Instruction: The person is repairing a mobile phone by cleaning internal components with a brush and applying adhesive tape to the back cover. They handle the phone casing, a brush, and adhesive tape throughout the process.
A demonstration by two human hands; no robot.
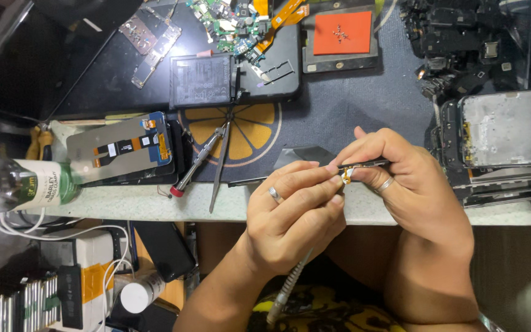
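Both hands meet above the near edge of the table (155, 206). The left hand (293, 215) and the right hand (410, 184) pinch a small dark phone part (364, 165) between their fingers. A screwdriver (196, 161) lies to the left.

Left of the grip I see a screwdriver (195, 162) with a red end, and thin tweezers (219, 167) just beside it. They lie on a mat with an orange slice picture (255, 130). Farther left is a phone screen (121, 147) lying face down, then a glass bottle (16, 184) on its side. Above the grip, well apart, I see a black battery (202, 80) and an orange square pad (342, 32). To the right is a stack of phone frames (505, 132) on the surface (136, 203).
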